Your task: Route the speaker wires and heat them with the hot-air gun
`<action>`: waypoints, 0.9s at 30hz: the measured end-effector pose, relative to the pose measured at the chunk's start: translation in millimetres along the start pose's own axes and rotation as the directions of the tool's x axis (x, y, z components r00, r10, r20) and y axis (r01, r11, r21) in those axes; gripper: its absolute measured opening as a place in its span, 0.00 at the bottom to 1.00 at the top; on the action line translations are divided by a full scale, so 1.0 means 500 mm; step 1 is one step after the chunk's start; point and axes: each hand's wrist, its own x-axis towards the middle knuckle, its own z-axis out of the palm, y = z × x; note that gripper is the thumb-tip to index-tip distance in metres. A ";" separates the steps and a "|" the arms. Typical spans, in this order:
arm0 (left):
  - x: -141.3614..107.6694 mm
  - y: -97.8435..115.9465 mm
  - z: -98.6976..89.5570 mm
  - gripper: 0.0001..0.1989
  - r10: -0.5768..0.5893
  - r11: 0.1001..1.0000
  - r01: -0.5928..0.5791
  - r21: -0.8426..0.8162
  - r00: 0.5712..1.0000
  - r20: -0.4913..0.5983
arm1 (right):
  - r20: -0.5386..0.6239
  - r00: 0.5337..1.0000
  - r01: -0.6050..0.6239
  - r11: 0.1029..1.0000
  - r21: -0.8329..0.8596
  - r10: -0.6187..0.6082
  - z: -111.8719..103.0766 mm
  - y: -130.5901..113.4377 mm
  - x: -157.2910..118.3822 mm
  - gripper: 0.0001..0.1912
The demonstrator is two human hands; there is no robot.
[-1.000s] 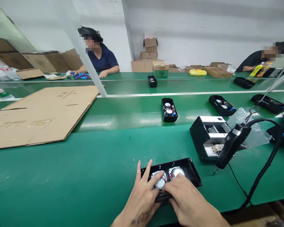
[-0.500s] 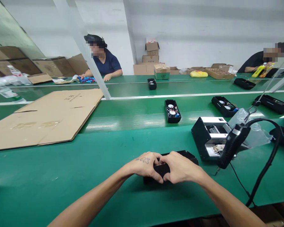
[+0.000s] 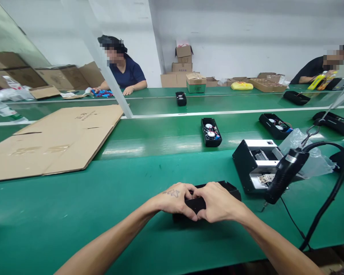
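Note:
A black speaker box (image 3: 231, 189) lies on the green bench in front of me, and both hands are on it. My left hand (image 3: 177, 200) grips its near wall from the left, fingers curled over into the box and thumb on the outer side. From the right, my right hand (image 3: 216, 202) grips the same wall in the same way. The two thumbs nearly meet, as do the forefingers. What the fingers touch inside the box is hidden. To the right of my hands an electric screwdriver (image 3: 286, 173) hangs tip down.
Behind the screwdriver stands a black-and-white screw feeder (image 3: 246, 164) beside a clear plastic bag (image 3: 315, 160). A flat cardboard sheet (image 3: 54, 141) covers the left. Beyond, open speaker boxes (image 3: 211, 132) with round drivers sit on the conveyor. Two people work across the line.
The open speaker box on the near conveyor has shifted slightly right, and the far one slightly left. My hands keep their grip on the black box. The camera view has tilted a little.

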 end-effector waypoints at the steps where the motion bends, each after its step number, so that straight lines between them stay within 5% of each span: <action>1: 0.000 0.001 -0.001 0.25 0.000 1.000 0.000 -0.007 1.000 0.003 | -0.001 1.000 -0.007 1.000 -0.002 0.007 0.003 0.000 0.000 0.17; 10: 0.002 0.004 -0.012 0.27 -0.002 0.998 0.005 -0.062 0.999 0.052 | 0.009 1.000 0.025 0.999 -0.026 -0.025 -0.003 0.000 0.004 0.22; 21: 0.011 0.001 -0.021 0.25 -0.018 0.993 0.028 -0.113 0.996 0.086 | 0.038 0.998 -0.043 0.999 -0.008 0.043 0.000 0.001 0.021 0.13; 27: 0.021 -0.003 -0.032 0.24 -0.021 0.991 0.036 -0.126 0.993 0.117 | 0.007 0.999 -0.032 0.998 -0.052 0.032 -0.002 0.006 0.023 0.20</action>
